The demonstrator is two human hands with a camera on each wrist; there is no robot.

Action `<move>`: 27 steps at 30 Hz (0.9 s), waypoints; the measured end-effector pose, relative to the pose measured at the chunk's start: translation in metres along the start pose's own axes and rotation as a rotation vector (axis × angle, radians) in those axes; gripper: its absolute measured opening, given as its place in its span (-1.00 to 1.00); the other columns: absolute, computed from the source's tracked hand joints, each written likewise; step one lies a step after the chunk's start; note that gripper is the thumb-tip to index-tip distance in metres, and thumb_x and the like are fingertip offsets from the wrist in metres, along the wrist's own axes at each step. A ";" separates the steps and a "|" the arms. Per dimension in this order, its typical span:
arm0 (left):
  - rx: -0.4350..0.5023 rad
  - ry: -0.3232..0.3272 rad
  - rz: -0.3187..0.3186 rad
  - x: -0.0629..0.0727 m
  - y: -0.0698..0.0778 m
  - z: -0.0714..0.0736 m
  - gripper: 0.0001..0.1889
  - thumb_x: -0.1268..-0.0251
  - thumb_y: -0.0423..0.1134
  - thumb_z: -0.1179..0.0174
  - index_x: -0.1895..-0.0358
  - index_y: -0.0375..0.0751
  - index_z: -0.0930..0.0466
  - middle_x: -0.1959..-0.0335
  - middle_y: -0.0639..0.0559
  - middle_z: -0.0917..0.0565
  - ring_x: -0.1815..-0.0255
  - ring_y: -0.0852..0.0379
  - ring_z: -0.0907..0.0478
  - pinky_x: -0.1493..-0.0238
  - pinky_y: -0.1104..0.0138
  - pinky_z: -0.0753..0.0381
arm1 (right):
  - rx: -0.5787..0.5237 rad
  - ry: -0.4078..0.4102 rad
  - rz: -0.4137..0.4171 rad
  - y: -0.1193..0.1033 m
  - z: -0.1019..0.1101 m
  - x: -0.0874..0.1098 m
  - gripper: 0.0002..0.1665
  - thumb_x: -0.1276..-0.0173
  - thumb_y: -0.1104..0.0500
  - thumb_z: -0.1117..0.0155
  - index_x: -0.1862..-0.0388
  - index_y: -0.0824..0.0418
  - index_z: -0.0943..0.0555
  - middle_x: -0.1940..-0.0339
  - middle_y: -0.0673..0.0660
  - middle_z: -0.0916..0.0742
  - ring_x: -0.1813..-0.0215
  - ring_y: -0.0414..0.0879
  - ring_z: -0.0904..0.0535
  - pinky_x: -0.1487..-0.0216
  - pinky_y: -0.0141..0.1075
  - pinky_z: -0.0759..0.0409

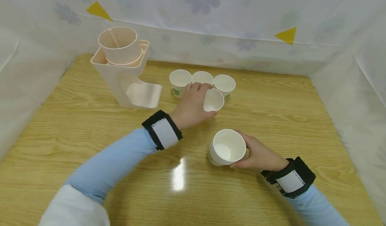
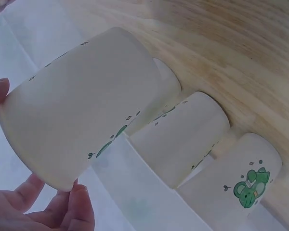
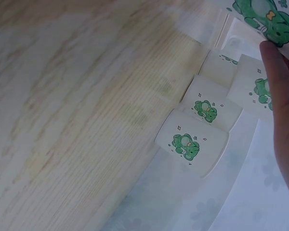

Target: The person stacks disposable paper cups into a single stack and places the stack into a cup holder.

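Note:
My left hand grips a white paper cup near its rim, thumb on one side and fingers on the other. Its side, with small green leaf prints, fills much of the left wrist view. Just behind it, three more paper cups stand upright in a row: a left one, a middle one and a right one. Closer to me, my right hand holds another paper cup from its right side; the inside looks empty. A green bear is printed on it.
A pale pink dispenser-like stand with a round cup-shaped top and a flat foot is at the back left of the wooden table. Behind rises a flowered white cloth bearing two yellow triangles. White sheeting flanks both sides.

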State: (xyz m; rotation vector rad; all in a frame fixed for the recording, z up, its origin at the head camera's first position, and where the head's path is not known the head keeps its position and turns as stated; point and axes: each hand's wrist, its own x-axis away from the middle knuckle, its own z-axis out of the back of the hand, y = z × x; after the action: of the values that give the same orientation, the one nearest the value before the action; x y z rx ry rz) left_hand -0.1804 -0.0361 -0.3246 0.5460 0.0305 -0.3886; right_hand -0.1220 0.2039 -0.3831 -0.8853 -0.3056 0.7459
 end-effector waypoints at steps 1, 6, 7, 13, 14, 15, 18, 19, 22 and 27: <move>0.005 0.003 0.001 0.001 0.000 0.002 -0.24 0.00 -0.01 -0.38 -0.26 -0.22 -0.28 -0.17 -0.19 -0.40 -0.20 -0.12 -0.28 -0.23 0.15 -0.28 | 0.004 0.002 0.001 0.000 0.000 0.000 -0.06 0.18 0.24 -0.59 -0.24 0.25 -0.36 -0.10 0.14 -0.61 -0.11 -0.28 -0.47 -0.15 -0.42 -0.43; 0.017 0.009 0.001 0.004 0.001 0.009 -0.24 0.01 -0.01 -0.38 -0.27 -0.22 -0.28 -0.17 -0.19 -0.41 -0.18 -0.11 -0.32 -0.20 0.16 -0.35 | 0.002 0.001 -0.004 -0.001 0.000 0.000 -0.05 0.18 0.24 -0.59 -0.25 0.25 -0.35 -0.11 0.14 -0.60 -0.12 -0.28 -0.47 -0.15 -0.42 -0.43; 0.019 0.010 0.000 0.005 0.001 0.010 -0.23 0.01 -0.01 -0.38 -0.27 -0.22 -0.28 -0.17 -0.19 -0.41 -0.18 -0.11 -0.32 -0.20 0.17 -0.35 | 0.001 -0.001 -0.008 -0.001 0.000 0.000 -0.05 0.18 0.24 -0.59 -0.25 0.25 -0.35 -0.11 0.13 -0.60 -0.12 -0.27 -0.47 -0.16 -0.42 -0.42; 0.038 0.031 -0.009 0.009 0.003 0.016 -0.24 0.01 -0.02 -0.39 -0.26 -0.22 -0.29 -0.15 -0.18 -0.41 -0.15 -0.10 -0.30 -0.17 0.19 -0.37 | 0.000 -0.004 -0.015 -0.002 0.000 0.000 -0.05 0.17 0.25 -0.59 -0.26 0.24 -0.35 -0.12 0.13 -0.59 -0.13 -0.28 -0.46 -0.16 -0.42 -0.42; 0.041 0.035 -0.011 0.010 0.003 0.017 -0.25 0.01 -0.02 -0.39 -0.25 -0.22 -0.29 -0.15 -0.18 -0.41 -0.14 -0.10 -0.30 -0.15 0.19 -0.37 | 0.002 -0.004 -0.012 -0.002 0.000 0.000 -0.05 0.17 0.25 -0.59 -0.26 0.24 -0.35 -0.12 0.13 -0.60 -0.13 -0.28 -0.46 -0.15 -0.42 -0.42; 0.046 0.039 -0.015 0.011 0.004 0.019 -0.25 0.01 -0.03 -0.39 -0.25 -0.22 -0.29 -0.14 -0.18 -0.41 -0.13 -0.10 -0.30 -0.15 0.19 -0.37 | 0.002 -0.003 -0.011 -0.002 0.000 0.000 -0.05 0.17 0.25 -0.59 -0.26 0.24 -0.35 -0.11 0.14 -0.60 -0.13 -0.28 -0.46 -0.15 -0.42 -0.42; 0.053 0.047 -0.024 0.013 0.005 0.022 -0.26 0.01 -0.03 -0.38 -0.24 -0.22 -0.29 -0.14 -0.17 -0.42 -0.12 -0.10 -0.31 -0.13 0.19 -0.38 | 0.001 -0.003 -0.015 -0.002 -0.001 0.000 -0.05 0.17 0.25 -0.59 -0.26 0.24 -0.35 -0.11 0.14 -0.60 -0.13 -0.29 -0.46 -0.15 -0.41 -0.42; 0.055 0.049 -0.027 0.014 0.005 0.024 -0.26 0.01 -0.03 -0.38 -0.24 -0.22 -0.29 -0.13 -0.17 -0.42 -0.12 -0.10 -0.30 -0.13 0.19 -0.38 | -0.002 -0.004 -0.018 -0.002 -0.001 0.000 -0.05 0.17 0.25 -0.59 -0.26 0.24 -0.35 -0.12 0.13 -0.59 -0.13 -0.29 -0.46 -0.15 -0.41 -0.42; 0.054 0.061 -0.047 0.016 0.007 0.027 -0.27 0.01 -0.03 -0.38 -0.23 -0.23 -0.30 -0.13 -0.17 -0.43 -0.12 -0.10 -0.31 -0.13 0.18 -0.38 | -0.006 -0.008 -0.033 -0.003 -0.001 0.000 -0.04 0.17 0.24 -0.59 -0.26 0.23 -0.35 -0.13 0.11 -0.59 -0.13 -0.28 -0.46 -0.16 -0.40 -0.42; 0.060 0.084 -0.077 0.019 0.010 0.032 -0.27 0.02 -0.03 -0.39 -0.22 -0.23 -0.31 -0.15 -0.15 -0.43 -0.11 -0.10 -0.31 -0.13 0.18 -0.35 | -0.001 -0.009 -0.038 -0.004 0.000 0.000 -0.04 0.17 0.22 -0.59 -0.26 0.24 -0.35 -0.13 0.10 -0.59 -0.13 -0.27 -0.46 -0.16 -0.37 -0.44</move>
State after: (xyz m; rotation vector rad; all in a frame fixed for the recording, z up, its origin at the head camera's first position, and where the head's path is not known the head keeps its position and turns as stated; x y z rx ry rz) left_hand -0.1618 -0.0510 -0.2949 0.6211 0.1214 -0.4429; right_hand -0.1201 0.2019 -0.3799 -0.8752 -0.3302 0.7148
